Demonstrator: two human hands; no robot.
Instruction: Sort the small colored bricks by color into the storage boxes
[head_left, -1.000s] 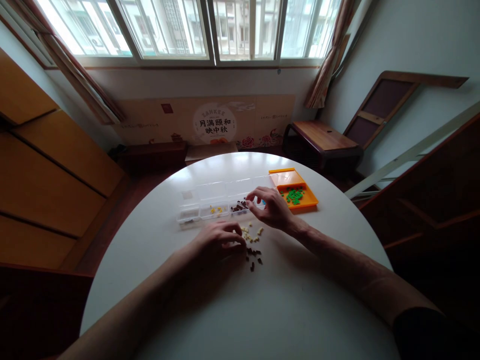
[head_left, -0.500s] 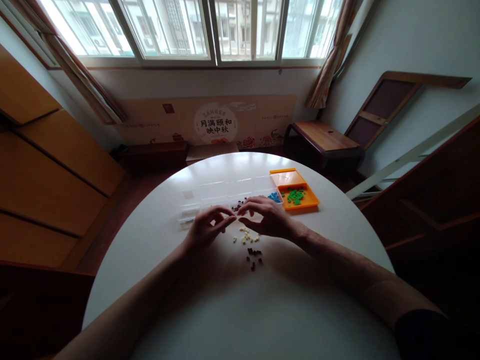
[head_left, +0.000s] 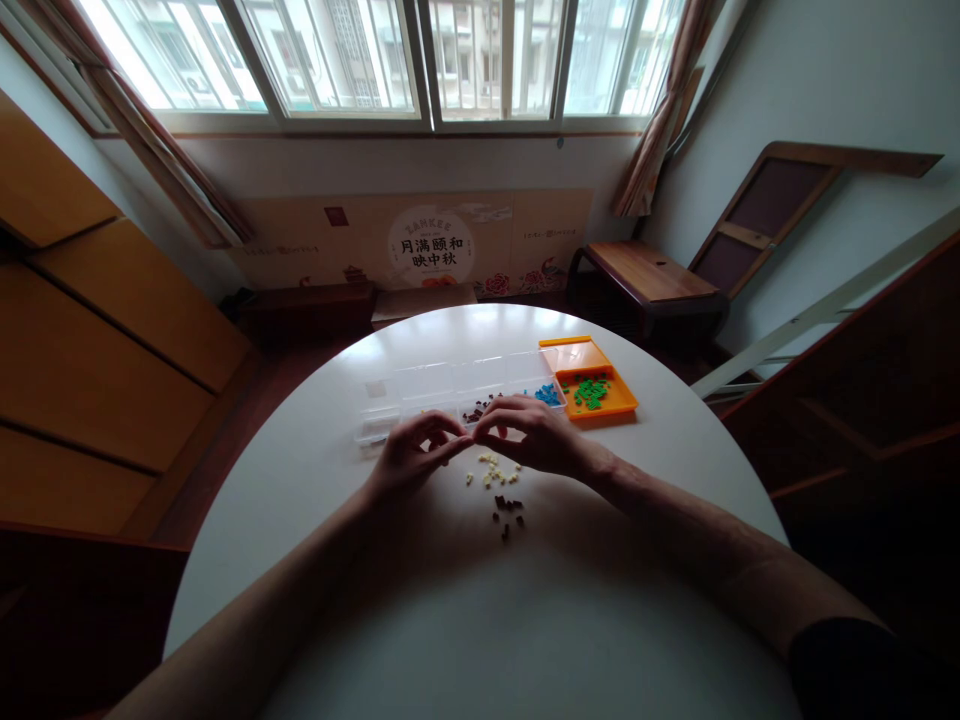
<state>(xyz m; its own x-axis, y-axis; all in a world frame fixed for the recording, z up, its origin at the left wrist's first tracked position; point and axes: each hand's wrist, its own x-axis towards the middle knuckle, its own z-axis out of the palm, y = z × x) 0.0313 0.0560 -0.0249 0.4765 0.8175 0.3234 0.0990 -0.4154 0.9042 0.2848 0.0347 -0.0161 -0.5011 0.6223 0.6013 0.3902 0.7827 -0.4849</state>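
My left hand [head_left: 420, 446] and my right hand [head_left: 529, 432] meet fingertip to fingertip over the table, both closed in a pinch. Whatever lies between the fingertips is too small to make out. Just below my right hand several cream-coloured pieces [head_left: 495, 472] are scattered on the tabletop. Nearer to me lies a loose group of dark brown pieces [head_left: 508, 504]. Behind my hands stands a clear plastic compartment box [head_left: 450, 385] with its lid up. It holds dark pieces [head_left: 475, 411] and blue pieces [head_left: 546, 394], and my hands hide part of it.
An orange tray [head_left: 619, 406] with green pieces [head_left: 590, 393] adjoins the clear box on the right. Everything rests on a round white table [head_left: 480, 620]. Beyond it are a wooden bench [head_left: 652, 272], a printed cardboard panel [head_left: 300, 230] and windows.
My right hand's fingertips have closed together and come up against my left fingertips. The left hand has hardly moved, and the loose pieces lie as before.
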